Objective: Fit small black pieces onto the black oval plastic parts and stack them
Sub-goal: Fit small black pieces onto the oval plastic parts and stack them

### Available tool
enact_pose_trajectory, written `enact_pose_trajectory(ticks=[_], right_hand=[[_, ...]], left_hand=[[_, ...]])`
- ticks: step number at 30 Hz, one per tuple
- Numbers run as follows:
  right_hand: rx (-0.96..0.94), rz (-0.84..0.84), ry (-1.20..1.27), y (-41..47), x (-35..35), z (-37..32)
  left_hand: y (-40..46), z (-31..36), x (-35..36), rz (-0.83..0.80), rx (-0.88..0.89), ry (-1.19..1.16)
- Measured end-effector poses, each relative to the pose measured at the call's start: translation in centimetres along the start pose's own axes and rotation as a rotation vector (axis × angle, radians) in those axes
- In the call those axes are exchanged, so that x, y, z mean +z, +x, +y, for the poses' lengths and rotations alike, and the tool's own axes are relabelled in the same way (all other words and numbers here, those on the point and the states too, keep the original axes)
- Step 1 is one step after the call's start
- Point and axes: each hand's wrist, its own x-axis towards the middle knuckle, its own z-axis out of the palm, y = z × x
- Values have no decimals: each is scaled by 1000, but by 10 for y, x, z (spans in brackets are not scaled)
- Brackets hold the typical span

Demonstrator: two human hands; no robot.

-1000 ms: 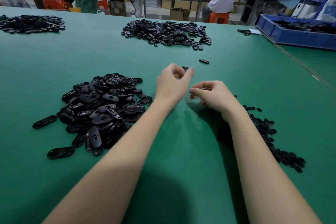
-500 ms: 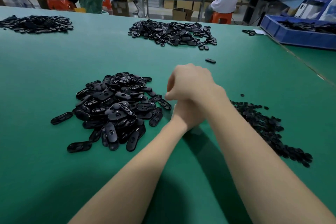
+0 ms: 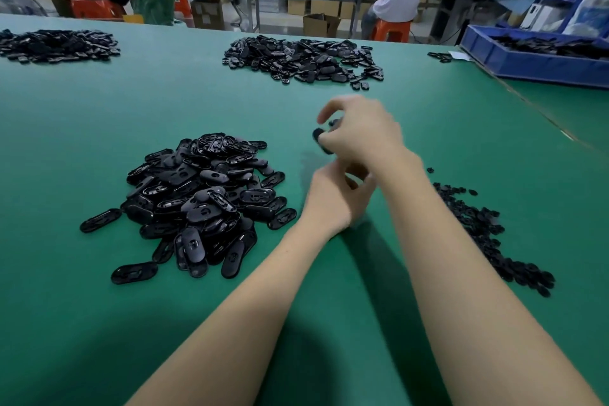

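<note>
Black oval part (image 3: 321, 139) in right hand (image 3: 361, 135); three oval-part piles.

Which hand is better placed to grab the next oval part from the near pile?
Left. The left hand sits low beside the near pile of oval parts and seems to hold nothing, though blurred. The right hand is raised, gripping a black part.

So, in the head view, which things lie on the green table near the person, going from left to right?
Pile of black oval parts → left hand, under the right hand that holds a black oval part → strip of small black pieces.
</note>
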Motion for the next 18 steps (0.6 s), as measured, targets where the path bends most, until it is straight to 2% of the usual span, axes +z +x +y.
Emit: enact_pose_trajectory(ticks=[4, 6, 9, 11, 18], right_hand=[[109, 133, 437, -10, -18, 50], [193, 148, 559, -12, -19, 68], [216, -32, 418, -14, -18, 88], [200, -162, 435, -17, -18, 93], [148, -226, 475, -21, -20, 92]], left_hand=[[0, -1, -2, 76, 9, -41], [1, 0, -3, 110, 0, -79], [3, 2, -6, 111, 27, -112], [5, 3, -9, 86, 12, -183], [6, -1, -14, -38, -150, -419]])
